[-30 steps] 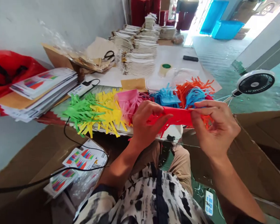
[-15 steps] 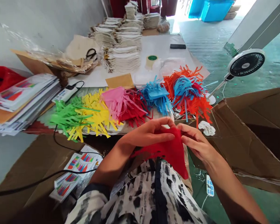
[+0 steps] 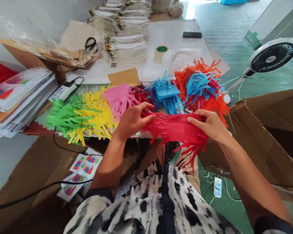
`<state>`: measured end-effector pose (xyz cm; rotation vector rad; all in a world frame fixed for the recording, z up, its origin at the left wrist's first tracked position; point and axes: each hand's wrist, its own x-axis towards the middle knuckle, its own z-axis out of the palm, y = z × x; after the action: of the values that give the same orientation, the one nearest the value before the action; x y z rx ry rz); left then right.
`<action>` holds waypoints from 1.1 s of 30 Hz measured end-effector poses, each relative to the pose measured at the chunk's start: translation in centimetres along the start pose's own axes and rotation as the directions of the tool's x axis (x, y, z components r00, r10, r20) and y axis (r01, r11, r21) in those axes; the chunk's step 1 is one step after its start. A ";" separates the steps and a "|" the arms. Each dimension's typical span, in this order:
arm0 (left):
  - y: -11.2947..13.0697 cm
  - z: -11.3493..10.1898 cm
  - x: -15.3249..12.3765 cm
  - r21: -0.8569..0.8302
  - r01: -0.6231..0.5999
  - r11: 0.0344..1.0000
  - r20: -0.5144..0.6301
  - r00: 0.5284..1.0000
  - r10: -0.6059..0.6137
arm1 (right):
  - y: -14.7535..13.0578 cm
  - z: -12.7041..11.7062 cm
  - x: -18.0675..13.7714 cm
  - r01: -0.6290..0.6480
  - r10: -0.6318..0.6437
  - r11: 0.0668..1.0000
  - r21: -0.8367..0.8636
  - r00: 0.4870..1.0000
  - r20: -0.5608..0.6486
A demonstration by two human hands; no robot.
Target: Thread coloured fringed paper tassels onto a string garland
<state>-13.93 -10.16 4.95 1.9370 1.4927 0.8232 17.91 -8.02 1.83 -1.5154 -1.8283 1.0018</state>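
Both hands hold a red fringed paper piece (image 3: 176,128) stretched flat between them over the table's front edge. My left hand (image 3: 132,120) pinches its left end, and my right hand (image 3: 208,123) grips its right end. Red strips hang down below the piece. Behind it on the table lie heaps of fringed paper: green (image 3: 64,118), yellow (image 3: 99,112), pink (image 3: 118,97), blue (image 3: 164,92) and orange (image 3: 202,79).
Stacks of printed sheets (image 3: 19,94) lie at left. Piles of cream bags (image 3: 129,48), scissors (image 3: 90,42), a tape roll (image 3: 160,52) and a phone (image 3: 191,34) sit further back. A small fan (image 3: 271,58) stands at right beside an open cardboard box (image 3: 266,130). A black cable (image 3: 58,146) hangs off the table.
The red piece was bunched close to my body half a second ago; now my hands have moved apart and up, spreading it wide at the table's edge.
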 end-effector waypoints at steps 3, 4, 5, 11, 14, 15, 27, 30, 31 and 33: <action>0.1 2.9 -0.5 0.303 -0.217 0.928 -0.158 0.949 0.274 | 1.6 1.1 1.6 0.027 -0.036 0.981 -0.190 0.998 -0.045; 0.2 4.2 -0.8 0.321 -0.323 0.890 -0.072 0.929 0.363 | 2.0 1.4 1.7 0.029 -0.043 0.968 -0.247 0.998 -0.049; 0.3 5.7 -1.2 0.314 -0.416 0.853 0.033 0.903 0.428 | 2.2 1.7 1.7 0.031 -0.048 0.951 -0.307 0.998 -0.049; -1.1 12.7 -3.8 0.385 -0.508 0.771 0.325 0.856 0.401 | 1.5 2.5 -2.2 0.159 -0.303 0.703 -0.693 0.949 -0.089; -1.5 13.2 -4.9 0.442 -0.495 0.748 0.271 0.869 0.415 | 1.5 3.7 -5.3 0.395 -0.433 0.593 -0.702 0.891 0.135; -1.5 13.1 -5.2 0.445 -0.497 0.745 0.254 0.868 0.427 | 1.8 4.1 -6.2 0.449 -0.437 0.580 -0.679 0.876 0.206; -1.1 8.5 -3.3 0.116 -0.205 0.972 0.168 0.969 0.184 | 3.6 2.9 -6.6 0.322 -0.333 0.840 -0.436 0.941 0.051; -1.7 8.4 -2.6 0.069 -0.183 0.981 0.157 0.973 0.170 | 3.6 3.0 -5.7 0.278 -0.293 0.906 -0.319 0.956 0.002; -1.9 8.6 -2.5 0.063 -0.185 0.981 0.148 0.974 0.174 | 3.7 3.2 -5.5 0.262 -0.280 0.916 -0.302 0.960 -0.014; -2.1 9.0 -2.3 0.071 -0.179 0.981 0.118 0.978 0.170 | 3.8 3.6 -5.3 0.223 -0.250 0.926 -0.306 0.967 -0.052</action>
<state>-8.97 -12.44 -2.87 2.1617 1.3228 0.7247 18.22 -13.55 -3.14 -1.4332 -2.1078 0.5528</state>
